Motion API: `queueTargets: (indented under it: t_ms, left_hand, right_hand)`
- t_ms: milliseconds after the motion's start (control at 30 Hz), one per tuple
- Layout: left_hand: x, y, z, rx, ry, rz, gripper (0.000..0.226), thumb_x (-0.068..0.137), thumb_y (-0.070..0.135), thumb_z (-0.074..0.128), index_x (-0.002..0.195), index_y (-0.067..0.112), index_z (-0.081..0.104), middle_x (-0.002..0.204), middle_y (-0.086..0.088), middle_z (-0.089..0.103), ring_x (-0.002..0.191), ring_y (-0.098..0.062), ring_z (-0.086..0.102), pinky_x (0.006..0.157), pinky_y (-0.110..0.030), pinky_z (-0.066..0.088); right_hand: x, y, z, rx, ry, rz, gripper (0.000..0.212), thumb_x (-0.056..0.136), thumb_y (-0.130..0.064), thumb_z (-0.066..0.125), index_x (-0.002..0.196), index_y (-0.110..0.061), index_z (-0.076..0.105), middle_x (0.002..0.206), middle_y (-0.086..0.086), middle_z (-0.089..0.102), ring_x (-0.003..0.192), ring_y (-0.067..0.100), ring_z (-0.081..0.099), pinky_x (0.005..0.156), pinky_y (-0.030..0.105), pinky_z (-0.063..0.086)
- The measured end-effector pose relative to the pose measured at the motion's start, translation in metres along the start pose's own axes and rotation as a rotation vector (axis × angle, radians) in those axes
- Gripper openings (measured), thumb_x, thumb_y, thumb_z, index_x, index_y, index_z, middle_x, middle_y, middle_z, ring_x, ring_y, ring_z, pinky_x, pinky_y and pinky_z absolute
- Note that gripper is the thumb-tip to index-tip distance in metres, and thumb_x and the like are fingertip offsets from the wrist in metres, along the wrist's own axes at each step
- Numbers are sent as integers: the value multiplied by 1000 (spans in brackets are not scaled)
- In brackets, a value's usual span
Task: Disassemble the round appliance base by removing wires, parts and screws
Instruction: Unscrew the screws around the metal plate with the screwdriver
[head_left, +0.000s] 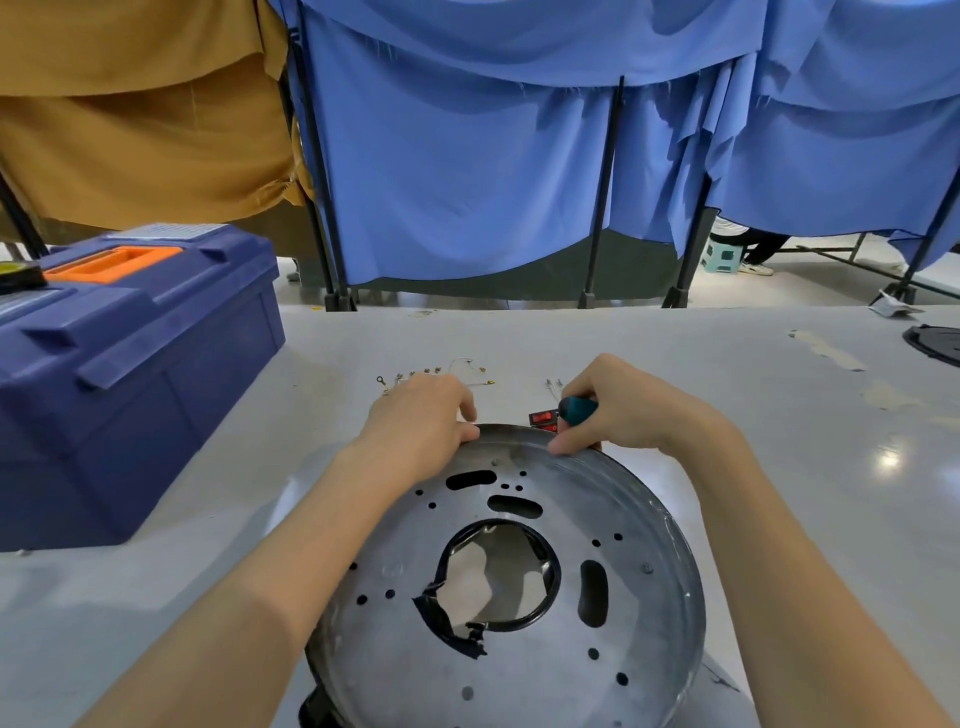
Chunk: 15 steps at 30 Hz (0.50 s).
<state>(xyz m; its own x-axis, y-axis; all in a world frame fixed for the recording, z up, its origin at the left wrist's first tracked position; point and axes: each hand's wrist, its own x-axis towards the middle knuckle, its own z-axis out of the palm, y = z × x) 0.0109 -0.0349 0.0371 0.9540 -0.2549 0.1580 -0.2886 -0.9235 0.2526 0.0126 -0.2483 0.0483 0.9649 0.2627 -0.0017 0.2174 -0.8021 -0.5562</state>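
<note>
Two hands at far rim of round appliance base (519, 597).
Noted base lying on grey table (779, 467), close in front of the person, perforated metal face up. Found left hand (421, 421) with fingers curled over far rim, gripping it. Found right hand (623, 410) closed round teal handle of screwdriver (579, 408), one fingertip touching rim. Recorded red switches (543, 418) just beyond rim; loose wires (441, 374) farther back; blue toolbox (130, 364) well left.

Round metal base (519, 582), tilted upright, perforated, central hole torn open.
</note>
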Motion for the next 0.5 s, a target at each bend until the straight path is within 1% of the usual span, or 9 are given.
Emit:
queueTargets:
  t_ms: [67, 133, 167, 233, 300, 333, 400, 467, 500]
  left_hand:
    - [-1, -5, 6, -87, -41, 18, 20, 97, 28, 57, 109, 21, 71, 110, -6, 67, 104, -27, 58, 88, -40, 50]
    - [-2, -9, 10, -151, -74, 34, 23, 99, 27, 51, 108, 18, 71, 105, -8, 68, 102, -28, 58, 89, -44, 49]
    - [-3, -10, 12, -170, -80, 36, 24, 100, 27, 50, 107, 18, 71, 103, -8, 68, 100, -28, 58, 88, -45, 49]
    - [-3, -12, 14, -181, -79, 35, 24, 100, 29, 50, 108, 19, 70, 103, -6, 68, 98, -29, 58, 88, -44, 49]
    - [-2, -13, 15, -164, -84, 36, 20, 98, 29, 54, 108, 20, 68, 103, -5, 67, 98, -28, 58, 86, -41, 49]
    - [-2, -13, 15, -145, -90, 38, 18, 96, 29, 57, 107, 20, 67, 103, -4, 66, 98, -28, 57, 83, -39, 49]
    - [-2, -13, 17, -115, -92, 37, 16, 93, 28, 61, 106, 20, 65, 98, -3, 63, 97, -28, 56, 76, -35, 45]
    - [-2, -13, 19, -110, -78, 24, 14, 92, 27, 63, 103, 20, 65, 91, -1, 58, 92, -27, 55, 71, -32, 41]
    - [-2, -13, 19, -109, -69, 17, 12, 92, 28, 63, 101, 20, 65, 89, 0, 58, 90, -26, 54, 70, -32, 39]
  right_hand:
    - [1, 2, 0, 20, 13, -3, 39, 71, -28, 85, 57, -3, 58, 47, -5, 39, 46, 11, 34, 53, 28, 33]
    - [0, 1, -1, 43, 20, -1, 53, 72, -37, 84, 68, 8, 57, 54, 4, 39, 51, 16, 35, 53, 29, 32]
    - [-1, -1, -3, 59, 35, -7, 55, 73, -39, 82, 69, 10, 56, 54, 7, 42, 50, 16, 38, 51, 27, 34]
    - [-3, -7, -6, 82, 113, -48, 42, 78, -32, 78, 70, 5, 61, 55, 5, 51, 47, 11, 43, 50, 23, 37]
    - [-4, -16, -8, 150, 282, -128, 20, 85, -18, 69, 72, -3, 65, 55, -6, 56, 43, 3, 42, 49, 19, 36]
    - [-5, -23, -8, 214, 395, -185, 18, 88, -17, 66, 75, -5, 66, 55, -11, 57, 42, 2, 42, 48, 16, 35]
    - [-6, -36, -7, 388, 628, -296, 26, 95, -24, 60, 82, -2, 64, 58, -14, 62, 44, 1, 47, 49, 12, 38]
    - [-6, -47, -4, 539, 785, -351, 40, 98, -33, 54, 81, 2, 63, 65, -3, 67, 52, 3, 53, 58, 15, 44]
    - [-6, -50, -2, 590, 824, -357, 45, 98, -36, 51, 77, 3, 61, 65, 4, 66, 53, 8, 52, 57, 18, 43]
